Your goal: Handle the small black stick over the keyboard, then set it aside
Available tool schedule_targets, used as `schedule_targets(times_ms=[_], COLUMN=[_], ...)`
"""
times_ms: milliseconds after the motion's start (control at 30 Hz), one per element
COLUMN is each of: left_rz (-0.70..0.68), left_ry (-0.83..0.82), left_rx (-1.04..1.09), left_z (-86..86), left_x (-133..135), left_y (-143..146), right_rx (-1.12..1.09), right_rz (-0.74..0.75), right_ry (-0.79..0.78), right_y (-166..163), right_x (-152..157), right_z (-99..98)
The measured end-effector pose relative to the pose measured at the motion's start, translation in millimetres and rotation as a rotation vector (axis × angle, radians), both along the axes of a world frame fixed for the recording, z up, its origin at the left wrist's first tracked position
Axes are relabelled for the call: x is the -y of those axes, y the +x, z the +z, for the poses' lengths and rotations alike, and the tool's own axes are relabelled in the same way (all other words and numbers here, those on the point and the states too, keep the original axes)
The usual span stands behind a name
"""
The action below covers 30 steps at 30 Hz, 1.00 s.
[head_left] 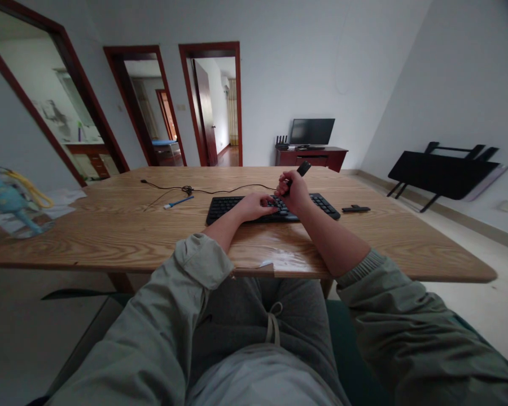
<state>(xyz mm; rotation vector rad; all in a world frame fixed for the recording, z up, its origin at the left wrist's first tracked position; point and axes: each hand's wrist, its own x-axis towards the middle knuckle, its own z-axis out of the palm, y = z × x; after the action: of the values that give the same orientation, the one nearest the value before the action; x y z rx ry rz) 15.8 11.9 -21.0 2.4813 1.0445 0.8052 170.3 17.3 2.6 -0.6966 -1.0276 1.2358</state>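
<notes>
Left hand [254, 206] lies flat, grip open, on flat black plastic keyboard [237, 206] mid wooden counter [110, 225]. Right hand [295, 192], grip closed round slim black brush-like tool [302, 168], hovers above keys; blue pen [178, 202] lies left.

I see my own arms in a pale grey-green jacket, loose and creased. The left sleeve [201, 259], at about 11 o'clock from my lap, is rolled into a thick cuff; the right sleeve [359, 268], at 1 o'clock, ends in ribbed knit. Grey drawstring trousers [254, 316] below.
</notes>
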Motion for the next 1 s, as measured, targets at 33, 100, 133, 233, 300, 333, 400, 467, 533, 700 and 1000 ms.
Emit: schedule_targets(times_ms=[33,100,133,233,300,333,400,467,533,700,1000], left_rz=[-0.002,-0.003,0.001,0.021,0.029,0.028,0.017,0.015,0.026,-0.026,0.008], left_ry=[-0.005,-0.012,-0.016,-0.024,-0.023,-0.022,-0.023,-0.024,-0.03,-0.122,-0.077], left_rx=[0.005,0.02,0.029,0.055,0.066,0.068,0.068,0.073,0.09,0.187,0.145], left_z=[-0.3,-1.2,-1.9,-4.0,-5.1,-5.6,-6.4,-6.8,-6.4,-3.1,-7.1], left_x=[-0.3,-1.6,-2.4,-4.8,-6.2,-6.7,-7.6,-8.0,-7.8,-6.1,-10.1], left_y=[0.2,0.5,0.6,1.0,1.0,0.9,0.6,0.3,0.4,2.1,0.8], right_rx=[0.011,0.021,0.021,0.016,-0.003,-0.021,-0.062,-0.091,-0.095,-0.04,0.15], right_rz=[-0.004,-0.009,-0.012,-0.042,-0.071,-0.08,-0.084,-0.079,-0.075,-0.079,-0.21], right_ry=[0.004,0.016,0.023,0.048,0.059,0.063,0.069,0.077,0.086,0.092,0.226], right_y=[0.1,0.6,0.9,2.6,4.2,5.0,6.2,6.8,6.4,3.4,-1.0], right_x=[-0.1,-0.3,-0.3,0.1,0.6,0.8,1.0,1.1,1.2,3.2,7.0], right_z=[-0.2,-0.4,-0.2,1.4,2.9,3.5,4.2,4.1,3.4,2.0,2.4])
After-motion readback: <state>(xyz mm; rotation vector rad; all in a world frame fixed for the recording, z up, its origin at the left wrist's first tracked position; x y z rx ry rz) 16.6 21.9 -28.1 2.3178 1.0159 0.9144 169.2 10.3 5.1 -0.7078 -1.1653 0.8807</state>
